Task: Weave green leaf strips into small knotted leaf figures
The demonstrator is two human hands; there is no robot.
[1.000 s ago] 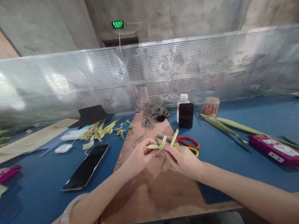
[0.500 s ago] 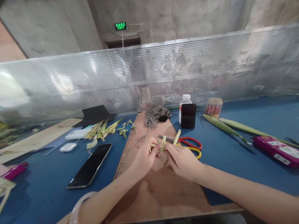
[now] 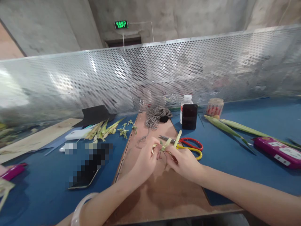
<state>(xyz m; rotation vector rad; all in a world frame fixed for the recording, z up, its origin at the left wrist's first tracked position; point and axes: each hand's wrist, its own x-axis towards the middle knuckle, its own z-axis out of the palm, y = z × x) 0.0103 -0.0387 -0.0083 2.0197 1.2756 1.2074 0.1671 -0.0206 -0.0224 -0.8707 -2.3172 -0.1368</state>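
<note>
Both left hand [image 3: 146,158] and right hand [image 3: 182,161] pinch leaf strips [image 3: 167,143].

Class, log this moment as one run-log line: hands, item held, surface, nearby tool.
left hand: pinching leaf strip knot | right hand: pinching same | surface: brown board | nearby: scissors

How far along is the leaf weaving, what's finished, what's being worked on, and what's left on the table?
Done, it seems: a few small folded leaf pieces lie on the blue table. In hand: the left hand and right hand pinch a partly folded leaf strip above the wooden board. Left: two long whole leaves lie unused, beside the scissors.
</note>
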